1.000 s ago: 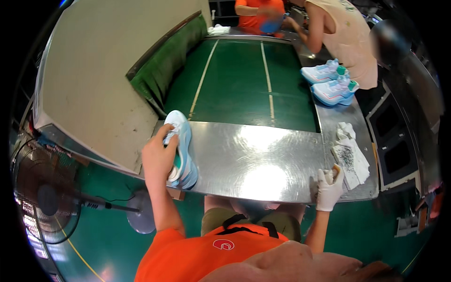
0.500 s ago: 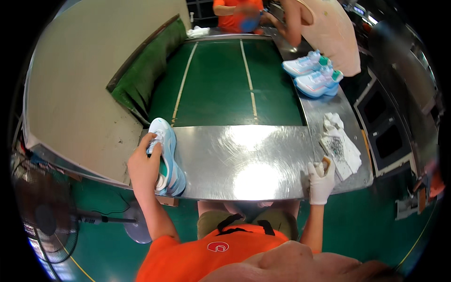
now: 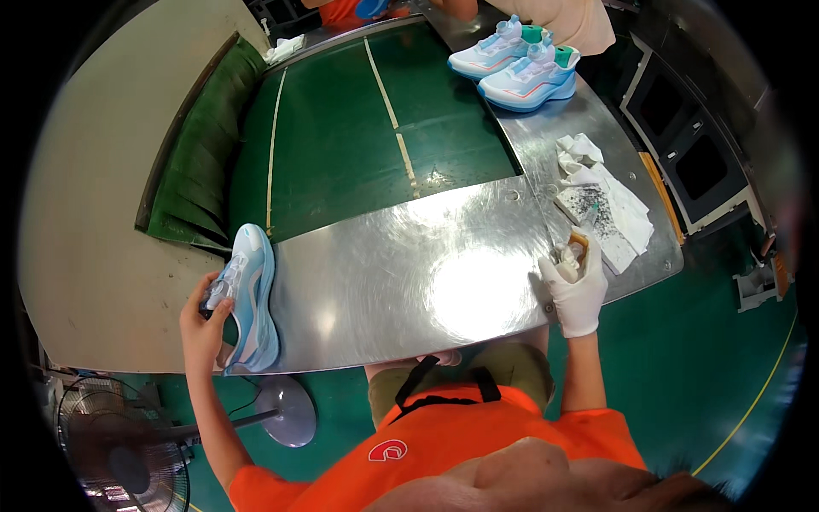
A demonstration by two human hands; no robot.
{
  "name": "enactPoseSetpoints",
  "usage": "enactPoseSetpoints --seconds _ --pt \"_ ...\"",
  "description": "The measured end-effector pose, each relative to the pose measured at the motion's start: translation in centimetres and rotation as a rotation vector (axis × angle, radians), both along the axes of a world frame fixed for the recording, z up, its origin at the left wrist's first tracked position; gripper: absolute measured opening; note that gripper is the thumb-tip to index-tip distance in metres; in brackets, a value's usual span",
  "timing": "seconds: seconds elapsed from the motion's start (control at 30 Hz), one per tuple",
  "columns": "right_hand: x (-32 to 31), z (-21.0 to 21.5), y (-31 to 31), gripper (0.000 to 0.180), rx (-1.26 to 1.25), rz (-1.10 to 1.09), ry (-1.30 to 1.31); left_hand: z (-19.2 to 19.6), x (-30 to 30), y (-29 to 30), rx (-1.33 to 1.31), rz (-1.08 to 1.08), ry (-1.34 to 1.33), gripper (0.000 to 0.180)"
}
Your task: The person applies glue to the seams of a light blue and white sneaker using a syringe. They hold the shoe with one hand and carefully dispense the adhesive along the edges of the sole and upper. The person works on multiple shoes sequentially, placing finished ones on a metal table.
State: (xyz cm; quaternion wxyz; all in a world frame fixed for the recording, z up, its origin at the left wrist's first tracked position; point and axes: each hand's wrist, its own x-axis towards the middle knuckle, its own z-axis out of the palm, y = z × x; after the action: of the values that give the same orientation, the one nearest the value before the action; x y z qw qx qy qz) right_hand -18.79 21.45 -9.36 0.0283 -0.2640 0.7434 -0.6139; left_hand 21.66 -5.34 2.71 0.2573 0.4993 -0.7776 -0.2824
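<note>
A white and light-blue sneaker (image 3: 253,294) rests on its side or tilted at the left end of the metal table top, its toe pointing away from me. My bare left hand (image 3: 206,317) grips it around the laces and tongue, thumb on the near side. My right hand (image 3: 577,286), in a white glove, hovers at the table's right front part with its fingers curled. Something whitish, partly see-through, shows between the glove's thumb and fingers; its kind is unclear. Beyond that hand lie crumpled white cloths or papers (image 3: 625,218), one with dark smudges.
A pair of white-blue sneakers (image 3: 529,77) stands at the far right. Past the metal table top (image 3: 384,282) lies a green conveyor belt (image 3: 341,128), with a green flap curtain (image 3: 205,141) on its left. People work at the far end. A fan (image 3: 124,452) stands lower left.
The view has turned and tilted. My left hand still grips the sneaker, which appears further left. The right hand has lifted slightly and turned, showing the whitish thing in it.
</note>
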Motion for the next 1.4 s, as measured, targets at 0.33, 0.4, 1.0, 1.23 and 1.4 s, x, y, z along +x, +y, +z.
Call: enactPoseSetpoints --seconds 0.33,0.4,1.0,1.23,1.4 --pt "0.0 -1.0 0.3 0.064 -0.048 -0.042 -0.018 3.4 -11.9 -3.8 -0.544 -0.225 -0.747 0.054" --pt "-0.7 -1.4 0.3 0.065 -0.074 -0.045 0.023 3.2 -19.7 -6.0 -0.479 -0.493 -0.559 0.053" --pt "0.9 -2.2 1.0 0.080 -0.093 -0.078 -0.257 -8.6 -61.1 -10.4 -0.190 -0.749 -0.104 0.096" --pt "0.1 -0.8 -0.9 0.068 0.059 -0.060 0.017 -6.0 -47.7 -5.8 -0.215 -0.669 -0.270 0.093" --pt "-1.1 -1.8 0.0 0.069 0.056 -0.116 0.077 -5.6 -31.2 2.1 -0.179 -0.567 -0.294 0.080"
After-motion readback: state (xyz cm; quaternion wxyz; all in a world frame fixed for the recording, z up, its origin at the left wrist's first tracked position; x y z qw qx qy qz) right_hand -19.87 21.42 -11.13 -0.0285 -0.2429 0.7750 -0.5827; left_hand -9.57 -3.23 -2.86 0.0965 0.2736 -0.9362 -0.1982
